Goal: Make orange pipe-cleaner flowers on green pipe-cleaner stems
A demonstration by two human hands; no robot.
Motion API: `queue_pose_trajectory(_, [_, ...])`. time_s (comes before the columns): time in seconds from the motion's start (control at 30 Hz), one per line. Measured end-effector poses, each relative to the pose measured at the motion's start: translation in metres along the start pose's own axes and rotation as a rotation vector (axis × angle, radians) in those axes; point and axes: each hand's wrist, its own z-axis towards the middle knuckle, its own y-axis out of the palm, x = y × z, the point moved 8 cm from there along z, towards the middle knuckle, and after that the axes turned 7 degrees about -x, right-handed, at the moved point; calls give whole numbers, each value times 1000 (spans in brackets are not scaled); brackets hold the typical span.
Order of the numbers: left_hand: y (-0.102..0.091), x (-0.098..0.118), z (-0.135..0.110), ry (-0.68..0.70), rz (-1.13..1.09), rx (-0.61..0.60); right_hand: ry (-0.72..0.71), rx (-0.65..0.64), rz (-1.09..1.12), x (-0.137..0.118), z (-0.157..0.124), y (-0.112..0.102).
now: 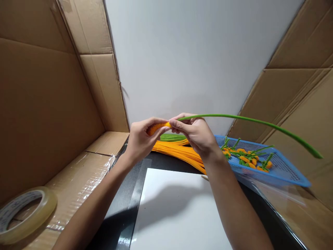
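Note:
In front of me, above the table, my left hand (144, 139) is closed round a coiled orange pipe cleaner (158, 128), whose narrow end points right. My right hand (191, 130) pinches a long green pipe cleaner (229, 115) right where it meets that orange end. From the fingers, the green length arcs out to the right and droops at its free end. The fingertips of both hands nearly touch. How the green and orange parts are joined is hidden by the fingers.
Bundles of orange pipe cleaners (179, 152) and green pipe cleaners (171, 138) lie behind my hands. A blue basket (288, 173) at right holds several small orange-and-green pieces. White paper (179, 208) lies on the black table. A tape roll (49, 205) rests left; cardboard walls (47, 86) stand around.

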Motion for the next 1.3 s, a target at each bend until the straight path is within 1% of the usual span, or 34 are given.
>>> queue_pose_trajectory(0.1, [4, -6, 1, 1, 101, -37, 15, 6, -15, 5, 5, -5])
queue_pose_trajectory(0.2, [9, -14, 2, 8, 210, -93, 4, 56, -68, 6, 6, -15])
queue_pose_trajectory(0.27, [12, -16, 1, 24, 259, -125, 25, 115, -35, 12, 1, -23])
queue_pose_trajectory(0.33, [19, -17, -2, 23, 284, -181, 74, 178, 41, 25, -10, -28])
queue_pose_trajectory(0.4, [32, -19, -10, 4, 309, -263, 145, 235, 93, 43, -29, -31])
queue_pose_trajectory(0.47, [47, -21, -23, -6, 343, -346, 218, 298, 121, 61, -53, -32])
queue_pose_trajectory(0.53, [63, -22, -40, 17, 340, -420, 269, 366, 196, 79, -80, -33])
queue_pose_trajectory(0.6, [79, -23, -61, 15, 273, -495, 323, 418, 265, 96, -107, -31])
queue_pose_trajectory(0.67, [88, -29, -83, -71, 158, -515, 368, 476, 290, 111, -134, -28])
queue_pose_trajectory(0.73, [97, -34, -108, -174, 79, -573, 406, 531, 315, 125, -158, -23])
queue_pose_trajectory(0.8, [106, -37, -132, -252, 49, -633, 440, 586, 361, 138, -177, -18])
queue_pose_trajectory(0.87, [112, -39, -149, -295, 33, -662, 462, 590, 382, 148, -187, -11])
queue_pose_trajectory(0.9, [114, -40, -154, -307, 23, -660, 466, 568, 376, 151, -189, -8])
queue_pose_trajectory(1.0, [116, -45, -161, -340, -20, -605, 459, 492, 319, 152, -187, -3])
queue_pose_trajectory(1.1, [116, -53, -164, -378, -48, -550, 459, 451, 214, 149, -186, -6])
queue_pose_trajectory(1.2, [116, -56, -168, -365, -48, -551, 479, 402, 80, 147, -187, -10])
queue_pose_trajectory(1.3, [117, -52, -170, -303, -10, -579, 477, 378, -10, 145, -188, -12])
